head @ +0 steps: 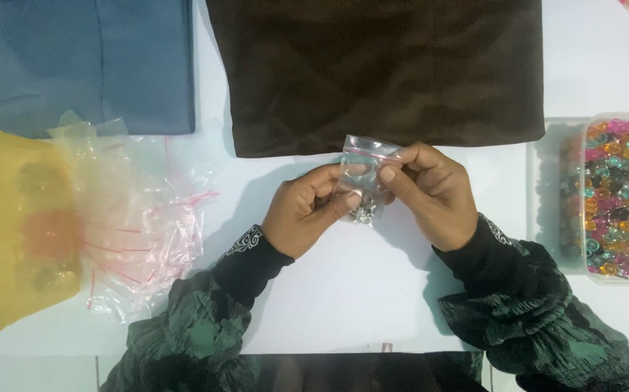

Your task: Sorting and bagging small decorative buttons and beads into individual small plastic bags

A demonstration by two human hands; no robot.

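there is one view only, from a camera worn on the person's head, looking almost straight down at the white table (pixel 343 305). it sits close, so both sleeved forearms enter from the near edge and the left hand (pixel 303 210) and right hand (pixel 431 192) meet near the middle of the frame. the far edge cuts off a blue cloth (pixel 75 58) at far left and a brown cloth (pixel 376 72) (both only partly seen).

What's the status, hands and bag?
Both hands, left and right, pinch small clear zip bag. Beads inside at bottom. Nothing in the way.
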